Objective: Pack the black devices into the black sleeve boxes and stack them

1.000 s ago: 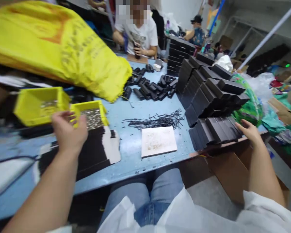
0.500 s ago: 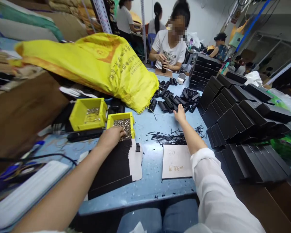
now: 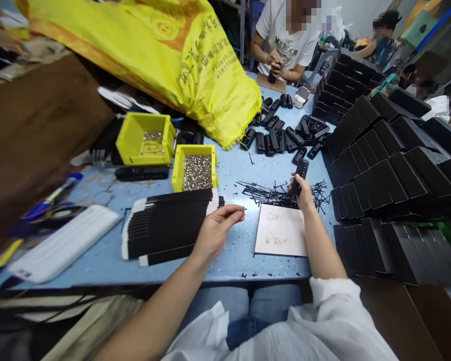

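My right hand [image 3: 303, 194] is closed round a black oblong plastic piece [image 3: 300, 175] with a row of light marks. It is above a heap of thin black sticks [image 3: 265, 193], near the top of a white square board [image 3: 276, 230]. My left hand [image 3: 221, 225] is held in a pinch over the table, left of the board; something tiny and dark shows at its fingertips, too small to name. Behind it stands a yellow bin [image 3: 177, 168] full of small shiny metal pieces [image 3: 197, 172]. More black oblong pieces [image 3: 274, 138] lie scattered farther back.
Black flat cartons [image 3: 165, 220] lie fanned at my left, beside a white power strip [image 3: 65, 243]. Another yellow bin [image 3: 126, 143] and a yellow sack [image 3: 165, 55] are behind. Black boxes [image 3: 383, 175] are stacked on the right. A co-worker [image 3: 281, 45] sits across the table.
My left hand has left the bin of metal pieces and come right and nearer, now pinched. My right hand has picked up a black oblong piece and drawn it back. The view has tilted down.
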Tool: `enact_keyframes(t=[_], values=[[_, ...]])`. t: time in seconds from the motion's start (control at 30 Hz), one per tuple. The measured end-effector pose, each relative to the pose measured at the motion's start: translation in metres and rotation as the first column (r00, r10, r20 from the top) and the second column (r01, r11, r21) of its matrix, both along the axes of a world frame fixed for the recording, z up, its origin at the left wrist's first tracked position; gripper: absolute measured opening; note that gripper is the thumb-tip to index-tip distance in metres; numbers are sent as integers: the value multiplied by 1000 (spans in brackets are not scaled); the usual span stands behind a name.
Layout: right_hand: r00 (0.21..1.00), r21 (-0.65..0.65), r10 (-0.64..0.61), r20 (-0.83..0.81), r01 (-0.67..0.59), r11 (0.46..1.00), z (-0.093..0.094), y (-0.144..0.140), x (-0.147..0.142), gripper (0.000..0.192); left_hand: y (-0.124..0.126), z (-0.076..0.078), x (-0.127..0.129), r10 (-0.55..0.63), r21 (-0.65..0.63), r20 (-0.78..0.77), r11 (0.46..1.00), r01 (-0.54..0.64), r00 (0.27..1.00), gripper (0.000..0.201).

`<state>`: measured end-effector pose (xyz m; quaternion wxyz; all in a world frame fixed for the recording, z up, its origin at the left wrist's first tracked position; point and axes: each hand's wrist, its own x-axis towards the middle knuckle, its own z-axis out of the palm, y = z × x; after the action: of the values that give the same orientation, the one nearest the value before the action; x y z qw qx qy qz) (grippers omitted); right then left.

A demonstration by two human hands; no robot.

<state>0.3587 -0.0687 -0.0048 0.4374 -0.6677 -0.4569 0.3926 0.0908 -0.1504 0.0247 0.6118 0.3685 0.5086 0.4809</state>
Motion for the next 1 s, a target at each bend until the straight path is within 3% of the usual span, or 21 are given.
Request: enact_keyframes(t=[0.07, 0.13, 0.23, 0.33, 0.43, 0.67, 0.83, 1.0], values=[[913, 164, 74, -402, -8, 986, 13, -34, -26, 38, -10, -4, 6, 10, 2, -8, 1000, -10, 1000, 30], [725, 283, 115, -679, 114, 952, 29, -64, -54, 34, -18, -6, 8, 15, 29, -48, 999, -14, 999, 29], [584, 298, 40, -811, 353, 887, 51, -90, -88, 19, -29, -6, 10, 6, 102, -91, 995, 3, 996, 29], [507, 288, -1, -862, 491, 822, 64, -99, -102, 26, -38, -6, 10, 3, 165, -102, 986, 14, 995, 30], [482, 247, -56, -875, 541, 804, 68, -101, -102, 28, -45, -6, 10, -27, 188, -111, 981, 48, 994, 29], [460, 168, -39, -887, 399, 902, 73, -108, -97, 27, -52, 4, 11, -92, 303, -300, 935, 186, 950, 21], [482, 185, -93, -871, 497, 848, 75, -111, -90, 29, -50, 7, 9, -142, 297, -302, 926, 235, 943, 24], [466, 159, -77, -881, 445, 881, 70, -111, -90, 27, -52, 7, 11, -178, 286, -276, 923, 257, 944, 25]])
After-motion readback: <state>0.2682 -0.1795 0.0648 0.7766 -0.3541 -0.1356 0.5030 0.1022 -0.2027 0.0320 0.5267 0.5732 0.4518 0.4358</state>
